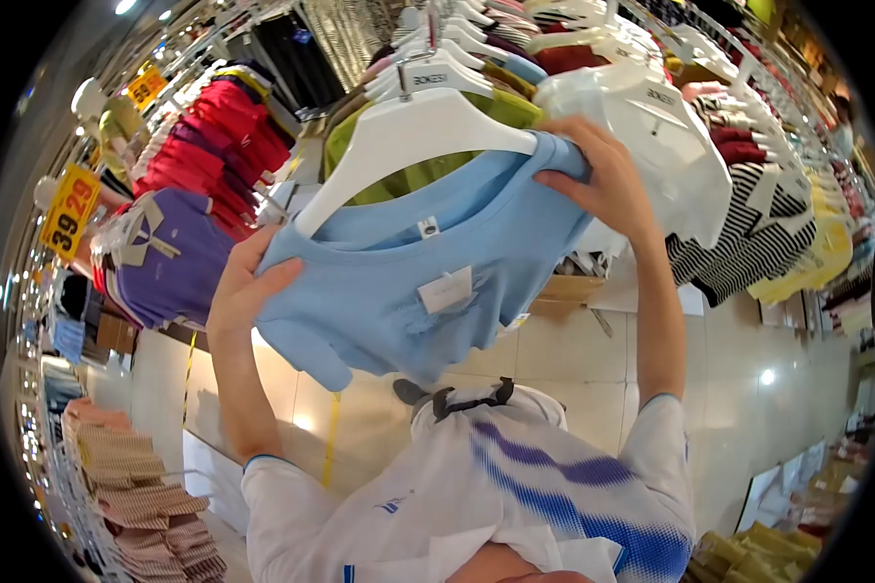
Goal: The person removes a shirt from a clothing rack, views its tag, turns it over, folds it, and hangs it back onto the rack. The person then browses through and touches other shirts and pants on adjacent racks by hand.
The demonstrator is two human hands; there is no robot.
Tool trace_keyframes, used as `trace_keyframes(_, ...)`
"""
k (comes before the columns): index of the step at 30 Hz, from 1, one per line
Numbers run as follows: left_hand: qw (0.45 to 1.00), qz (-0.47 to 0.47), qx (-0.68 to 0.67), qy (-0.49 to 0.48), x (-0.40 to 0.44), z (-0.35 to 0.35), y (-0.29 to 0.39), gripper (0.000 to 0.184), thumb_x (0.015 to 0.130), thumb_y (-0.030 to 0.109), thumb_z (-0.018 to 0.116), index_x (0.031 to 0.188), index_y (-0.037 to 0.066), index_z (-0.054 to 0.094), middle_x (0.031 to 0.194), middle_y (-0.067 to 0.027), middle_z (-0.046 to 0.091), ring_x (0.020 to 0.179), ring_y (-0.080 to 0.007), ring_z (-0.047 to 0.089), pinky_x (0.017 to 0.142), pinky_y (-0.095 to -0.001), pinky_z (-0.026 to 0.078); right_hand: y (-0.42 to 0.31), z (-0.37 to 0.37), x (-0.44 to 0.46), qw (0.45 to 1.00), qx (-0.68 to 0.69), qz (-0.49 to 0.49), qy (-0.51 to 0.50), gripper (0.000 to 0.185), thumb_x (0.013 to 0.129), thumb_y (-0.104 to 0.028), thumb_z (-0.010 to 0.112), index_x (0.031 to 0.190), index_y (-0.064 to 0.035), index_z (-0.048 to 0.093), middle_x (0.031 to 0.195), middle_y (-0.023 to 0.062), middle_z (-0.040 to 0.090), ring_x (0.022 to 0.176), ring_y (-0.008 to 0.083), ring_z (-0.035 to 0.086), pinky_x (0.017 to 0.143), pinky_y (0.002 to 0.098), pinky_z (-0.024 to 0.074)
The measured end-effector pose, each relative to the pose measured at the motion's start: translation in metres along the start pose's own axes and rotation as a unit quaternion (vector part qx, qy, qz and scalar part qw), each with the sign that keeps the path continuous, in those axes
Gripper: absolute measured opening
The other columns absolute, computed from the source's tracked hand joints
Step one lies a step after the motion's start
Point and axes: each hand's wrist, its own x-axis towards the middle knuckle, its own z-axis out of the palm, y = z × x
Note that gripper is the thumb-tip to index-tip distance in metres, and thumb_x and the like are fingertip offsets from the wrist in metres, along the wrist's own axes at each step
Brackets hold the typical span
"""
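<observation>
A light blue shirt (389,301) hangs on a white hanger (408,131) whose hook is up by the rack rail. My left hand (238,287) grips the shirt's shoulder at the hanger's left end, thumb on the front. At the other shoulder, my right hand (603,175) pinches the fabric over the hanger's right end. A white tag (445,290) lies on the shirt's chest, and a small label (428,226) shows inside the collar. Behind the hanger is a green garment (408,175).
Red shirts (209,146) and a purple polo (170,257) hang at the left, near a yellow price sign (69,211). White shirts (642,136) and striped shirts (744,233) hang at the right. Folded clothes (141,486) are stacked lower left. Tiled floor (593,389) lies below.
</observation>
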Motion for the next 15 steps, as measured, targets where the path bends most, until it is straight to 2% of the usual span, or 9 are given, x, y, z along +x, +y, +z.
trace_keyframes(1,1.0,0.008,0.003,0.003,0.002,0.0,-0.001,0.037,0.08,0.018,0.066,0.11,-0.003,0.058,0.095,-0.0015,0.06,0.09,-0.0082,0.053,0.08,-0.0231,0.041,0.003,-0.005,0.0,1.0,-0.007,0.008,0.002,0.034,0.076,-0.012,0.073,0.107,-0.0018,0.061,0.097,0.0129,0.064,0.084,0.0298,0.061,0.074,0.0347,0.0473)
trace_keyframes(3,0.999,0.01,0.036,-0.019,0.007,-0.011,-0.007,0.038,0.079,0.019,0.067,0.109,-0.002,0.058,0.095,-0.0019,0.061,0.09,-0.0088,0.053,0.08,-0.0243,0.041,0.003,-0.011,0.001,0.973,0.029,0.098,-0.205,0.033,0.08,-0.017,0.071,0.107,-0.0028,0.06,0.086,0.0143,0.064,0.078,0.0322,0.06,0.07,0.0355,0.0467)
trace_keyframes(4,0.998,0.03,0.063,-0.01,0.008,-0.012,-0.009,0.037,0.079,0.018,0.066,0.109,-0.002,0.058,0.093,-0.002,0.061,0.088,-0.0089,0.053,0.079,-0.0244,0.041,0.002,-0.009,0.0,0.983,0.03,0.049,-0.174,0.031,0.083,-0.023,0.069,0.106,-0.0035,0.06,0.077,0.016,0.062,0.072,0.0338,0.059,0.065,0.0368,0.0457)
trace_keyframes(6,0.988,0.052,0.147,-0.005,0.016,-0.025,-0.018,0.033,0.079,0.013,0.066,0.108,-0.001,0.058,0.09,-0.0023,0.062,0.084,-0.0089,0.055,0.077,-0.0246,0.043,-0.008,-0.008,0.002,0.983,0.018,0.062,-0.172,0.03,0.083,-0.024,0.068,0.104,-0.0033,0.06,0.077,0.0164,0.062,0.072,0.0344,0.059,0.064,0.0368,0.0453)
trace_keyframes(9,0.978,0.049,0.205,0.008,0.028,-0.032,-0.032,0.031,0.079,0.011,0.066,0.106,-0.002,0.057,0.088,-0.0021,0.062,0.083,-0.0088,0.055,0.076,-0.0254,0.044,-0.021,-0.009,0.007,0.982,-0.006,0.074,-0.175,0.03,0.084,-0.026,0.068,0.101,-0.003,0.06,0.077,0.0172,0.061,0.071,0.0354,0.058,0.063,0.0371,0.0445)
trace_keyframes(11,0.978,0.02,0.206,0.001,0.031,-0.04,-0.046,0.032,0.078,0.008,0.068,0.107,-0.002,0.057,0.091,-0.0033,0.062,0.086,-0.0096,0.056,0.078,-0.0262,0.045,-0.024,-0.01,0.01,0.981,-0.02,0.076,-0.177,0.03,0.084,-0.027,0.067,0.1,-0.0028,0.059,0.078,0.0175,0.061,0.071,0.0357,0.057,0.063,0.0374,0.044)
trace_keyframes(13,0.99,0.009,0.138,0.011,0.026,-0.048,-0.068,0.036,0.078,0.004,0.067,0.112,-0.003,0.056,0.098,-0.0053,0.062,0.09,-0.0114,0.057,0.083,-0.0265,0.045,-0.024,-0.011,0.013,0.979,-0.017,0.1,-0.177,0.028,0.084,-0.026,0.067,0.097,-0.0028,0.059,0.076,0.0176,0.059,0.071,0.0361,0.055,0.063,0.0374,0.0436)
trace_keyframes(14,0.993,-0.001,0.114,0.021,0.023,-0.051,-0.078,0.044,0.078,0.0,0.065,0.12,-0.004,0.053,0.106,-0.0077,0.062,0.096,-0.0133,0.057,0.088,-0.0273,0.044,-0.019,-0.012,0.013,0.979,-0.018,0.099,-0.176,0.028,0.084,-0.026,0.067,0.097,-0.0028,0.059,0.076,0.0176,0.059,0.071,0.0361,0.055,0.063,0.0374,0.0436)
trace_keyframes(15,0.993,0.0,0.115,0.023,0.024,-0.058,-0.093,0.044,0.078,0.0,0.065,0.12,-0.004,0.053,0.106,-0.0077,0.062,0.096,-0.0133,0.057,0.088,-0.0273,0.044,-0.012,-0.011,0.013,0.987,-0.005,0.072,-0.141,0.028,0.084,-0.026,0.068,0.096,-0.0023,0.059,0.075,0.017,0.059,0.069,0.0349,0.055,0.062,0.0365,0.0435)
